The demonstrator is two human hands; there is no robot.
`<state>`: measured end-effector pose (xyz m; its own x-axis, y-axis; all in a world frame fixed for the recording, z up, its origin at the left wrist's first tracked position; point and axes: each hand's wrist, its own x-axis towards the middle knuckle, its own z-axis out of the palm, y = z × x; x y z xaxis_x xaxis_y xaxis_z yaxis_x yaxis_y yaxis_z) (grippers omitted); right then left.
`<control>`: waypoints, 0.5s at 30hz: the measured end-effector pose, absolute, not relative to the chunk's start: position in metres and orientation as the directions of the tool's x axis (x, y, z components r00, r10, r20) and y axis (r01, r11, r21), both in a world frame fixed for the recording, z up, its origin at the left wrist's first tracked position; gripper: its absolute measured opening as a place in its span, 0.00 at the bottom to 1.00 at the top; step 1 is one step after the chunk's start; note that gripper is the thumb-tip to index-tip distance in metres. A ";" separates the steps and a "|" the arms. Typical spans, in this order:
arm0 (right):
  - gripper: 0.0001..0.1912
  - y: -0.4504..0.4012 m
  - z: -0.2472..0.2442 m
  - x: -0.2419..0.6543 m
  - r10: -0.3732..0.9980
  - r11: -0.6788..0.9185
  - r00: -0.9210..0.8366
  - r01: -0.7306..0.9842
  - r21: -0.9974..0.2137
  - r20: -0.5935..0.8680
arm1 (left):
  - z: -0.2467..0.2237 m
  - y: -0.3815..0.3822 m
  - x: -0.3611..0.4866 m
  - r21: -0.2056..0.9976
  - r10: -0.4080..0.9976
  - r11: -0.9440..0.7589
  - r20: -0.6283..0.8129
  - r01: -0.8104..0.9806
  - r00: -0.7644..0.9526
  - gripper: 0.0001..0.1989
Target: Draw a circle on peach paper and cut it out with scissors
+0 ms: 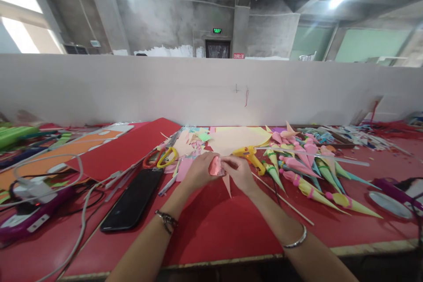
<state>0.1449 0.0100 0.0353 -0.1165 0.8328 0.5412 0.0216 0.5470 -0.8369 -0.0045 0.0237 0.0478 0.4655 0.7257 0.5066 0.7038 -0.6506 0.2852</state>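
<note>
The small pink piece (215, 166) is held up over the red worktop (214, 233), between the 2 hands. The left hand (200, 169) has its fingers curled nearly closed around the left side of it; the right hand (238, 172) has its thumb and fingertips nearly together at its right edge. A pointed pink paper (227, 186) shows just below the hands. Just beyond the right hand lies a yellow glue gun (248, 155), with a thin stick (287, 200) slanting beside the right forearm. Farther right is a pile of decorated paper cones (306, 163) in pink, yellow and green. To the left are scissors handles (168, 157), a black phone (132, 202), a large red sheet (122, 152) and a purple power strip (36, 216). A pale partition (165, 92) stands behind everything.
</note>
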 end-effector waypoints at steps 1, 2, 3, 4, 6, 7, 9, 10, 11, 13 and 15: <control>0.06 0.010 0.035 0.145 0.822 0.566 -0.119 0.060 -0.822 0.558 | 0.048 0.024 -0.005 0.263 0.720 -0.648 0.516 0.715 0.463 0.19; 0.07 0.010 0.035 0.146 0.809 0.586 -0.124 0.098 -0.804 0.575 | 0.047 0.025 -0.006 0.240 0.716 -0.644 0.523 0.726 0.462 0.19; 0.07 0.010 0.034 0.146 0.797 0.604 -0.131 0.133 -0.786 0.590 | 0.047 0.025 -0.007 0.222 0.712 -0.641 0.529 0.734 0.462 0.19; 0.07 0.010 0.034 0.145 0.788 0.615 -0.138 0.164 -0.771 0.600 | 0.047 0.026 -0.008 0.210 0.706 -0.643 0.534 0.736 0.465 0.18; 0.07 0.010 0.033 0.145 0.784 0.621 -0.144 0.206 -0.757 0.604 | 0.046 0.026 -0.009 0.201 0.689 -0.665 0.538 0.719 0.486 0.18; 0.07 0.010 0.033 0.145 0.786 0.618 -0.144 0.218 -0.756 0.601 | 0.045 0.026 -0.010 0.201 0.680 -0.677 0.538 0.708 0.498 0.18; 0.06 0.010 0.033 0.144 0.792 0.611 -0.159 0.219 -0.761 0.590 | 0.044 0.026 -0.010 0.201 0.672 -0.690 0.535 0.695 0.512 0.18; 0.06 0.010 0.033 0.144 0.792 0.610 -0.176 0.214 -0.763 0.584 | 0.044 0.027 -0.011 0.203 0.672 -0.691 0.532 0.693 0.514 0.19; 0.06 0.010 0.034 0.145 0.790 0.612 -0.202 0.208 -0.763 0.579 | 0.043 0.027 -0.011 0.208 0.675 -0.691 0.528 0.693 0.515 0.19; 0.06 0.010 0.035 0.145 0.776 0.623 -0.271 0.193 -0.758 0.569 | 0.042 0.026 -0.012 0.218 0.683 -0.688 0.517 0.692 0.516 0.20; 0.06 0.010 0.036 0.145 0.755 0.639 -0.335 0.185 -0.746 0.564 | 0.042 0.026 -0.012 0.223 0.695 -0.677 0.507 0.701 0.510 0.19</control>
